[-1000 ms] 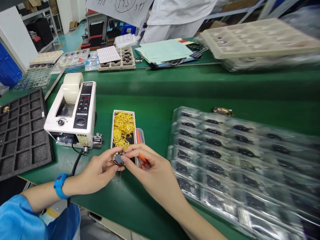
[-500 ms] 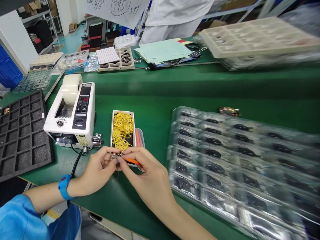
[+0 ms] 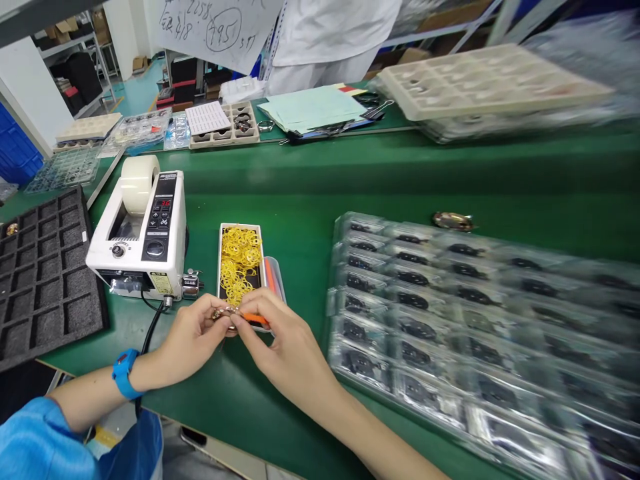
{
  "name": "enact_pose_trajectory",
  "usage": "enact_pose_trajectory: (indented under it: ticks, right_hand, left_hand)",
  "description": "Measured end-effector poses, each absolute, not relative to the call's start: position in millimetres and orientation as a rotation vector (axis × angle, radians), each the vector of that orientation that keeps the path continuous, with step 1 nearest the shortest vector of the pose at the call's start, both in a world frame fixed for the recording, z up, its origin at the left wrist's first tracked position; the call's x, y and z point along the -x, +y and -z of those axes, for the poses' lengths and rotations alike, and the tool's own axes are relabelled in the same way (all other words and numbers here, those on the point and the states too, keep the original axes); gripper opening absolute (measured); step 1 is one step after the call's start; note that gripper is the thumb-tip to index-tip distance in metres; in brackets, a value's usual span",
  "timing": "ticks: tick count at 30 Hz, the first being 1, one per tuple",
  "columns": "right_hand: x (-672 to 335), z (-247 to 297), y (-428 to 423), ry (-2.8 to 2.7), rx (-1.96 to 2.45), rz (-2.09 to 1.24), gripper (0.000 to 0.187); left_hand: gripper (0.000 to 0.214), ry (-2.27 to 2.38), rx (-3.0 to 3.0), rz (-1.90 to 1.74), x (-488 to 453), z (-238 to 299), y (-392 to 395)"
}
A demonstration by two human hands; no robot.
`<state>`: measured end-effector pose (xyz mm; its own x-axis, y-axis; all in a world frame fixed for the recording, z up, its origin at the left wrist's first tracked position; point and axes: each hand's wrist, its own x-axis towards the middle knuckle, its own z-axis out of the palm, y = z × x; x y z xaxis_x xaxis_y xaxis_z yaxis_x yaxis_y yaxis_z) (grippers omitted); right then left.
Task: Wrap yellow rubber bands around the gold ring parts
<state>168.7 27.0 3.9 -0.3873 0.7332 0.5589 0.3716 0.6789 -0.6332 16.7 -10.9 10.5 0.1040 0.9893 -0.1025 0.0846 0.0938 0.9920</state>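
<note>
My left hand (image 3: 193, 340) and my right hand (image 3: 283, 343) meet over the green table (image 3: 310, 213), both pinching a small round metal part (image 3: 226, 313) between their fingertips. An orange-handled tool (image 3: 255, 319) lies under my right fingers. Just behind my hands sits a narrow white box of yellow rubber bands (image 3: 239, 261). A blue wristband (image 3: 123, 373) is on my left wrist.
A white tape dispenser (image 3: 143, 230) stands at the left, with a black foam tray (image 3: 43, 270) beyond it. Clear blister trays of dark parts (image 3: 450, 313) fill the right. A person in white (image 3: 330, 33) stands behind the far bench with papers (image 3: 313, 107) and trays.
The small part has been turned in my fingertips, from face-up to edge-on. My hands shifted slightly left. The camera tilted a little.
</note>
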Motion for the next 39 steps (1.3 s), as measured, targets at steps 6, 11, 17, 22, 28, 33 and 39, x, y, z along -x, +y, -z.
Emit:
enact_pose_trajectory:
  ticks: [6,11,17,22,28,33,39]
  right_hand:
    - [-173.9,-7.0,10.1,-2.013,0.585,0.170,0.003]
    - [-173.1,-2.6,2.3,-2.011,0.526,0.374,0.012]
    - [-167.2,2.9,19.3,-1.984,0.773,0.246,0.009]
    - [-168.1,7.2,22.2,-2.058,0.712,0.134,0.007]
    - [-171.3,8.5,24.7,-2.104,0.624,0.216,0.008]
    - [-175.3,9.0,27.3,-2.145,0.539,0.232,0.010]
    - [-172.8,8.7,24.7,-2.135,0.588,0.246,0.012]
  left_hand:
    - [0.009,1.506,-1.627,-1.136,-8.5,-20.4,-5.9]
    - [0.017,1.372,-1.094,-1.069,-9.6,-17.4,-3.0]
    - [0.035,1.138,-0.871,-1.035,-17.7,-17.6,-8.9]
    - [0.028,1.150,-0.899,-1.067,-21.5,-14.9,-15.7]
    - [0.025,1.276,-1.154,-1.045,-19.9,-11.5,-22.6]
    - [0.025,1.316,-1.203,-1.021,-19.6,-11.4,-21.9]
    - [0.022,1.351,-1.304,-1.029,-20.6,-12.2,-21.3]
